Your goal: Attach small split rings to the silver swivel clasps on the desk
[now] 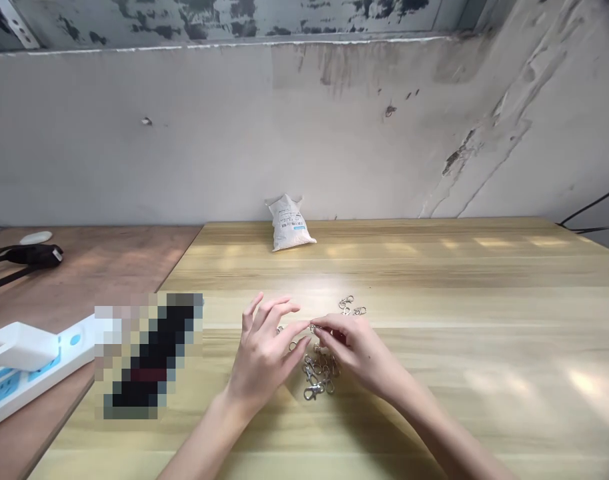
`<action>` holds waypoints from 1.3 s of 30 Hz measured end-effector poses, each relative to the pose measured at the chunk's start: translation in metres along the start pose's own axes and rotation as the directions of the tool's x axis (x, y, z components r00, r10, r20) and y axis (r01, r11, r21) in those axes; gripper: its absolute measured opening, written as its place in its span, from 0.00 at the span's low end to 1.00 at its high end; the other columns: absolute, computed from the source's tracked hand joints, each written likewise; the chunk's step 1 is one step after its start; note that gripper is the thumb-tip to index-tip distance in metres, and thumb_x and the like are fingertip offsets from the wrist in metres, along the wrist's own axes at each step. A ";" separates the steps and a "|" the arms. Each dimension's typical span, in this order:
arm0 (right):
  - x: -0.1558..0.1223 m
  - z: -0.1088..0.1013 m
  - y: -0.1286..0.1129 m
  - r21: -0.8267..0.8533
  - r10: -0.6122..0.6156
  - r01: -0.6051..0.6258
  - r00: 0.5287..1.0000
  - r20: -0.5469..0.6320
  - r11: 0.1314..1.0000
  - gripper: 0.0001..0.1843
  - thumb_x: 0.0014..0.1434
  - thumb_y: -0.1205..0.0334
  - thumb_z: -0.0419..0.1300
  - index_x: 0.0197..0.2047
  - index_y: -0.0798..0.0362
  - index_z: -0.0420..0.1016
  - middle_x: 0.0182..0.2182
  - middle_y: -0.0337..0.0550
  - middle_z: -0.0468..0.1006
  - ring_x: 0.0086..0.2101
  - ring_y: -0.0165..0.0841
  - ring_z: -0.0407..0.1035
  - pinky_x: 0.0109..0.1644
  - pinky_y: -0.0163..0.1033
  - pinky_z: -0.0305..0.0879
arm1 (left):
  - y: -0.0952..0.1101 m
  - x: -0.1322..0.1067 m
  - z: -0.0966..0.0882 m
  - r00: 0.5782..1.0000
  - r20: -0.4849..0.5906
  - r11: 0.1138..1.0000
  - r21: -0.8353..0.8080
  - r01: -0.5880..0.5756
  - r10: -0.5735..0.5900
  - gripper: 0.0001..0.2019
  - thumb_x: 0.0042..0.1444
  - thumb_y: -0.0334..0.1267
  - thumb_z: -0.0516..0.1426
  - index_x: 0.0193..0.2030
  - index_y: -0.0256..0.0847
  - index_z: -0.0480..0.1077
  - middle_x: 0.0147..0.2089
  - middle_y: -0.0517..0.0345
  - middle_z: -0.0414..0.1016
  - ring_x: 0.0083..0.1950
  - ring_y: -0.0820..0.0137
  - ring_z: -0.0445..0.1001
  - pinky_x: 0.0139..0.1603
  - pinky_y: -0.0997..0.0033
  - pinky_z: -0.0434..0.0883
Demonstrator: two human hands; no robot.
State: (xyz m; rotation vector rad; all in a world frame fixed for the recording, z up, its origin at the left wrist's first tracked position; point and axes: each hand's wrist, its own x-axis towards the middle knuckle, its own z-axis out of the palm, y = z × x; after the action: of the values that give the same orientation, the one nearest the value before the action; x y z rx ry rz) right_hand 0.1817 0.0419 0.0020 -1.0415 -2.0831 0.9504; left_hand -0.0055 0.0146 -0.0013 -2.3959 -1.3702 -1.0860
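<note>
My left hand (267,353) and my right hand (354,350) meet over a light wooden table (434,320), fingertips pinched together on a small silver metal clasp (313,328). Just below them lies a heap of several silver lobster clasps (320,373). A few more clasps (350,305) rest a little beyond my right hand. The other fingers of my left hand are spread upward.
A small white bag (289,223) stands at the far edge against the stained wall. To the left, on a darker brown table (109,260), lie a white power strip (29,363), a black cable with a plug (31,255) and a blurred dark object (149,353).
</note>
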 end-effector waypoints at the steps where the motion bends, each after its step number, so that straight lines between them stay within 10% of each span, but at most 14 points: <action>1: -0.002 0.001 -0.003 0.045 0.007 -0.008 1.000 0.018 0.999 0.14 0.67 0.61 0.52 0.38 0.54 0.78 0.29 0.42 0.78 0.27 0.30 0.68 0.34 0.36 0.62 | 0.002 0.001 0.000 1.000 -0.008 1.000 0.005 -0.018 0.018 0.06 0.60 0.33 0.59 0.43 0.47 0.75 0.47 0.57 0.77 0.55 0.62 0.72 0.65 0.48 0.57; 10: -0.013 0.007 0.001 0.344 0.137 -0.147 0.989 0.053 0.927 0.20 0.67 0.50 0.53 0.34 0.56 0.76 0.26 0.40 0.73 0.28 0.30 0.65 0.34 0.36 0.63 | 0.001 0.000 -0.002 1.000 0.004 0.999 -0.046 0.013 -0.013 0.06 0.61 0.33 0.58 0.39 0.47 0.77 0.46 0.58 0.78 0.55 0.63 0.71 0.65 0.50 0.58; 39: -0.015 0.008 0.000 0.559 0.241 -0.303 0.953 0.184 0.772 0.20 0.61 0.47 0.59 0.42 0.57 0.77 0.25 0.40 0.75 0.23 0.26 0.64 0.26 0.33 0.61 | 0.000 0.001 -0.002 0.987 0.121 0.983 -0.136 0.123 -0.106 0.05 0.61 0.37 0.58 0.40 0.46 0.76 0.51 0.54 0.73 0.59 0.60 0.66 0.58 0.56 0.64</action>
State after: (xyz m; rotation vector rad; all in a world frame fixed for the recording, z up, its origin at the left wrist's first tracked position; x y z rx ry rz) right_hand 0.1828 0.0271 -0.0054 -0.9787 -1.5512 1.6920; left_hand -0.0054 0.0145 0.0009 -2.5438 -1.5338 -1.1276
